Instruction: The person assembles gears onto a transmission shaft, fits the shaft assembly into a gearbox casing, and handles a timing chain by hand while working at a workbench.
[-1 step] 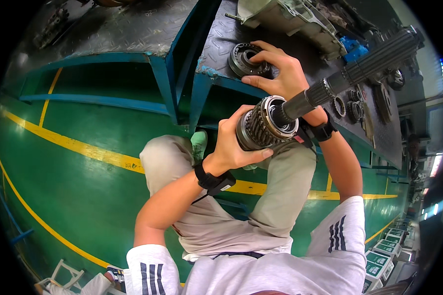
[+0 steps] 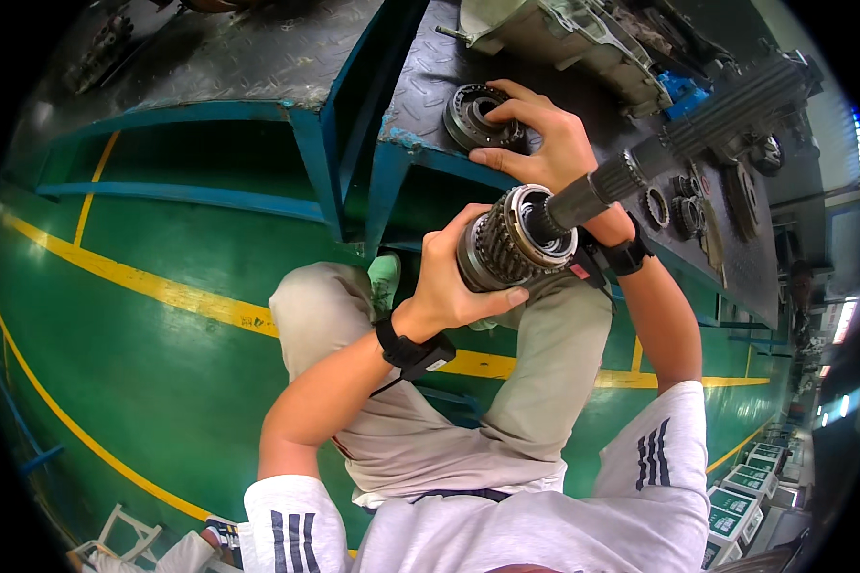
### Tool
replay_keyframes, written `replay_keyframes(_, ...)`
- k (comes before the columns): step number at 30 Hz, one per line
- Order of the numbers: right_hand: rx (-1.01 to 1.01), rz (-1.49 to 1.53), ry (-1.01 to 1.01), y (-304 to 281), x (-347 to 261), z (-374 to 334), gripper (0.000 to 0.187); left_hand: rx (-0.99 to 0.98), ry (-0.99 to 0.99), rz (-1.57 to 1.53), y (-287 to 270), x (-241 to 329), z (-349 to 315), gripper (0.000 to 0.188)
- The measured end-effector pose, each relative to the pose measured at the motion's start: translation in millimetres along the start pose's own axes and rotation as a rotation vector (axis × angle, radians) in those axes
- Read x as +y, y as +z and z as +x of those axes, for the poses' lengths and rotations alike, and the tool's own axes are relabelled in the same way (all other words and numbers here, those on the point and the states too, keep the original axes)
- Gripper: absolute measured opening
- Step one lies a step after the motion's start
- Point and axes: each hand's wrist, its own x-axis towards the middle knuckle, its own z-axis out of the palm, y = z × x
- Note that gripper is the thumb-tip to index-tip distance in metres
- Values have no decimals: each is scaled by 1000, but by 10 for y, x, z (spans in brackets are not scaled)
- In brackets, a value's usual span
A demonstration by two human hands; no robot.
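A long splined gear shaft slants across my lap toward the upper right, its far end above the bench. My left hand wraps round the toothed gear cluster at the shaft's near end, the thumb along its lower side. A bright ring sits at the end of that cluster. At the bench corner, my right hand grips a dark round gear lying on the metal top. Its thumb is at the near rim and its fingers reach over the far side; part of the gear is hidden.
A pale metal housing lies at the back of the right bench. Several loose gears and rings lie to its right, beside the shaft. A second bench stands left across a gap. Yellow lines cross the green floor.
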Motion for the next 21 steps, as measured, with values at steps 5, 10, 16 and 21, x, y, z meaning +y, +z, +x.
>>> replay_keyframes(5,-1,-13,-55,-194,-77,-47,46,101,62,-81,33,-24,13,78)
replay_keyframes(10,20,380,238,-668,-197,-185,38,122,5,-168,81,0,64,76)
replay_keyframes(16,117,1199,307,-1389,74,-617,52,88,-20,-243,214,-45,125,76)
replay_keyframes(21,287,1226,276,-1695,-10,-899,64,18,-10,-222,330,-111,226,75)
